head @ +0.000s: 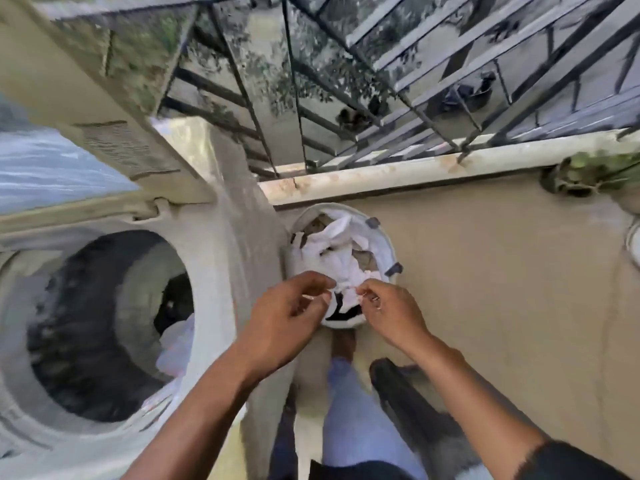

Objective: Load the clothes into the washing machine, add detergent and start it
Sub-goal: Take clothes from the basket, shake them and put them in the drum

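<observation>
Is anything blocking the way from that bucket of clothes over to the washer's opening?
Nothing visible does. Both hands, left hand and right hand, pinch the white cloth in the bucket; the washer drum beside it is open, with some laundry already inside.

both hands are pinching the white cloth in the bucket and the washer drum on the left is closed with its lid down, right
Not quite. The head view shows the washer drum open, with some laundry already inside. The rest holds: left hand and right hand pinch the white cloth in the bucket.

A metal railing (398,81) tops the ledge (415,171); a potted plant (588,171) sits right.
</observation>
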